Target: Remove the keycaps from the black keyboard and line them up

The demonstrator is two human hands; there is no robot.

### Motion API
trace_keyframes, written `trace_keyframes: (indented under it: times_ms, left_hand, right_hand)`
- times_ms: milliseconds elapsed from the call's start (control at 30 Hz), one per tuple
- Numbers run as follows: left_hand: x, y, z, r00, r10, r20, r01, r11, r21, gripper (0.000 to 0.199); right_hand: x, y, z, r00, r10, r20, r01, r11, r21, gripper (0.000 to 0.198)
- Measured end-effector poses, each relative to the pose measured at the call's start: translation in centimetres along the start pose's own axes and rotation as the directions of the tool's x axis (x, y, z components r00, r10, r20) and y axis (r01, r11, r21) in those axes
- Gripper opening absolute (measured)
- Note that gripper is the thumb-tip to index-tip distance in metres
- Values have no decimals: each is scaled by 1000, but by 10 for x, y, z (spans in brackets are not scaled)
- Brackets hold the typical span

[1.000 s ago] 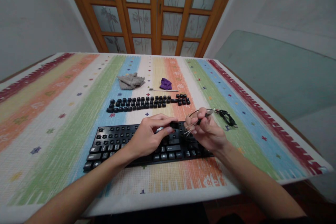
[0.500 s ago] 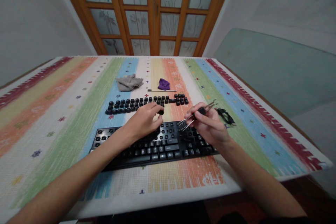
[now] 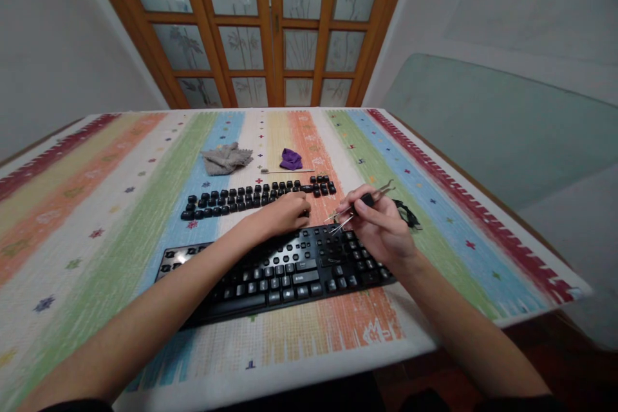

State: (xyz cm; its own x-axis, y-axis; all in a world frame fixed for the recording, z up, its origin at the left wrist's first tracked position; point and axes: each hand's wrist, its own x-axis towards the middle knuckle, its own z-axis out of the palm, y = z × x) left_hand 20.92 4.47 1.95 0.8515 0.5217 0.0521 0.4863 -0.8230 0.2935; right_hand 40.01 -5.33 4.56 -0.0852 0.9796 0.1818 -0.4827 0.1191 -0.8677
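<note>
In the head camera's view, a person's left hand (image 3: 284,214) dips toward the right-hand part of the rows of loose black plastic keycaps (image 3: 241,196), having moved away from the long black plastic keyboard (image 3: 290,270) over the past second. A black keycap showed in its grip half a second earlier; now the fingers are narrow and turned downward, and with the fingertips largely hidden, it cannot be told for certain whether the cap is held or set down. The shift suggests one more piece has passed from board to rows, while the keyboard, on the near side of the worktop (image 3: 96,257) and its striped, multicoloured cloth, bears many fitted caps in its lower part and bare switches above. The right hand (image 3: 383,228) is raised over the keyboard's far right section, fingers closed around the black grip of a silver wire keycap puller (image 3: 364,201), its wire loops pointing left. Beyond the rows lie a crumpled grey cloth (image 3: 226,159), a bunched purple cloth (image 3: 291,159) and a slim, pale-handled brush (image 3: 287,171); a coiled black cable (image 3: 408,214) rests just beside the right hand.
</note>
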Motion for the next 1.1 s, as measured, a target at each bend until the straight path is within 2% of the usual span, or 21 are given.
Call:
trace_keyframes:
  times_ms: [267,567,800,1100]
  left_hand:
    - [-10,-3,-6,999,-39,-30,37,999,-36,19]
    - [-8,-13,3,995,-53,-83,51,998,-23,13]
    - [4,-19,1,984,-100,-151,110,992,63,13]
    - [15,-25,-4,978,-143,-154,164,977,137,11]
  right_hand:
    - [-1,-3,-3,1000,-6,24,5,999,33,16]
    - [-1,-2,-3,1000,-10,12,10,1000,-16,18]
    - [0,-2,-3,999,-20,28,20,1000,-21,16]
    - [0,-5,-1,999,-20,30,22,998,-52,21]
